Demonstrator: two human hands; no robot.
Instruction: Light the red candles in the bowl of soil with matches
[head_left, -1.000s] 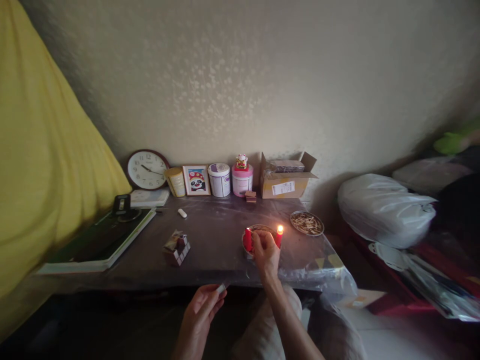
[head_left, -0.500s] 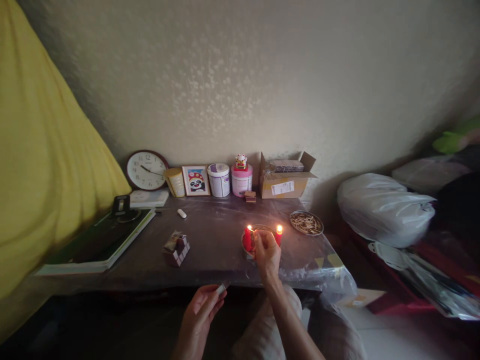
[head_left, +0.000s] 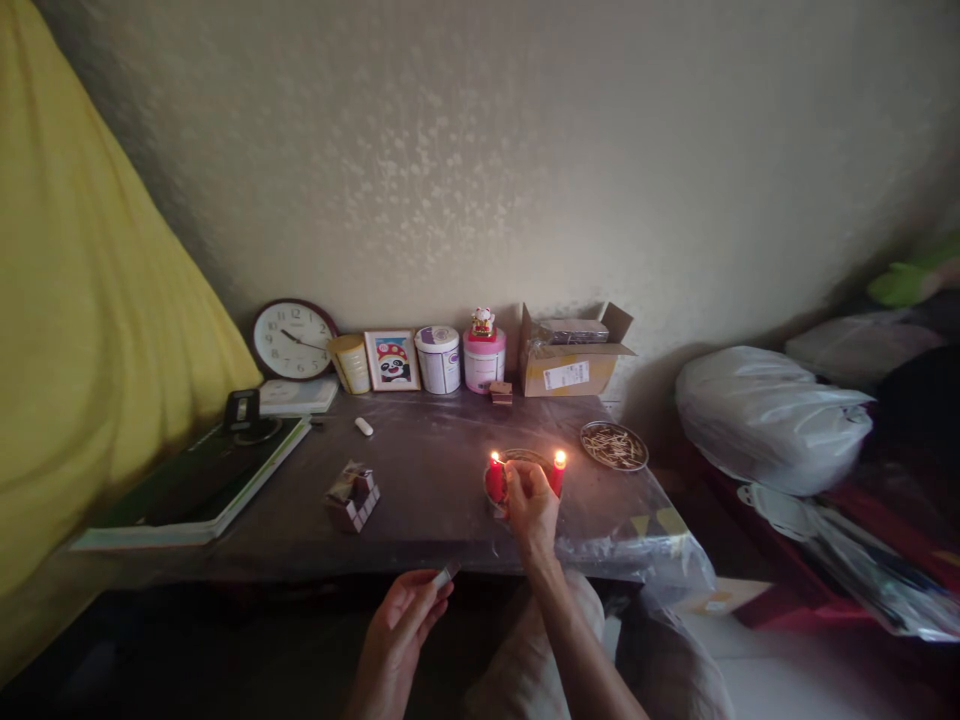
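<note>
My right hand [head_left: 534,512] is closed in a pinch on a thin matchstick [head_left: 502,462]. Its tip meets the flame at the top of the left red candle [head_left: 495,483]. To the right of my fingers stands another red candle [head_left: 557,478], also lit. Both candles rise from a round dish [head_left: 517,453], partly covered by my hand. Low in front of the table edge, my left hand [head_left: 399,630] holds a small pale matchbox [head_left: 445,574] between thumb and fingers; much of the box is hidden.
Loose matches lie in a round tray [head_left: 643,462] at right. Small boxes [head_left: 354,500] are stacked left of the candles. A large book [head_left: 195,490] covers the left side. A clock [head_left: 294,340], tins [head_left: 438,362] and a cardboard box [head_left: 570,375] line the wall.
The match tip has shifted slightly left with my right hand, and the flame at the left candle looks a little smaller. My left hand stays in place.
</note>
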